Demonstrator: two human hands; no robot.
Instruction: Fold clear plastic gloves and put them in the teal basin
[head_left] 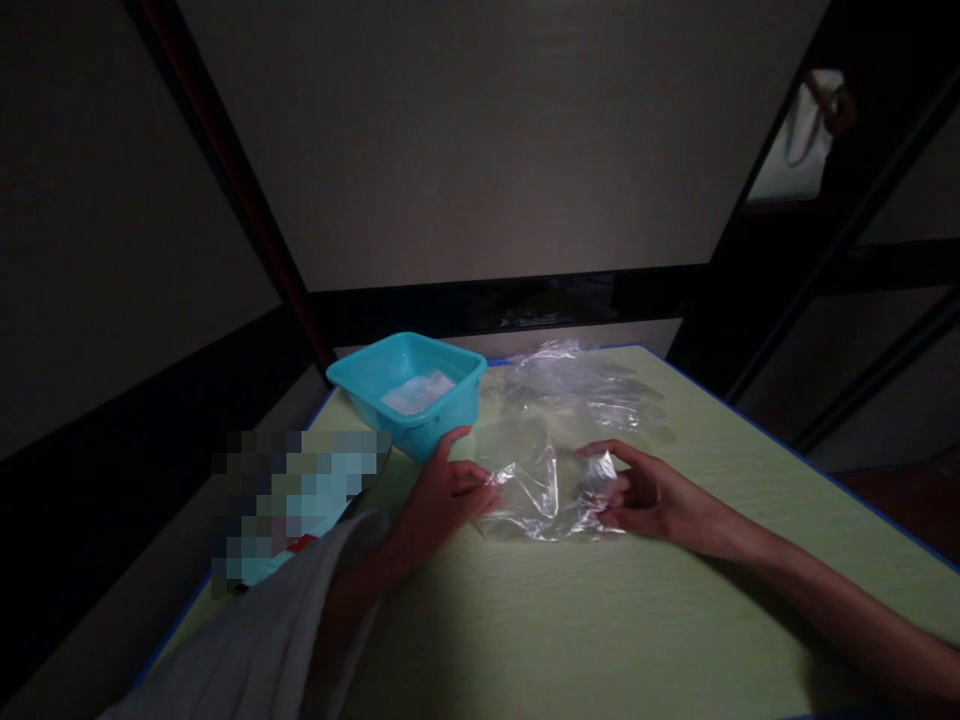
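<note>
A clear, crinkled plastic sheet or glove point(536, 480) lies between my hands, over the pale green table. On its left edge is my left hand point(454, 492), thumb raised apart and the other fingertips touching the plastic. My right hand point(641, 492) grips the right side, with plastic bunched between its bent fingers. Behind, more transparent plastic gloves point(585, 385) are spread near the table's far edge. A turquoise basin point(442, 420) stands just beyond my left hand, with a folded white item point(418, 392) inside.
The table point(570, 630) has a blue edge. A pixelated flat object point(307, 510) lies at its left side. Cabinet panels rise behind, and a white bag point(799, 150) sits on a shelf at upper right.
</note>
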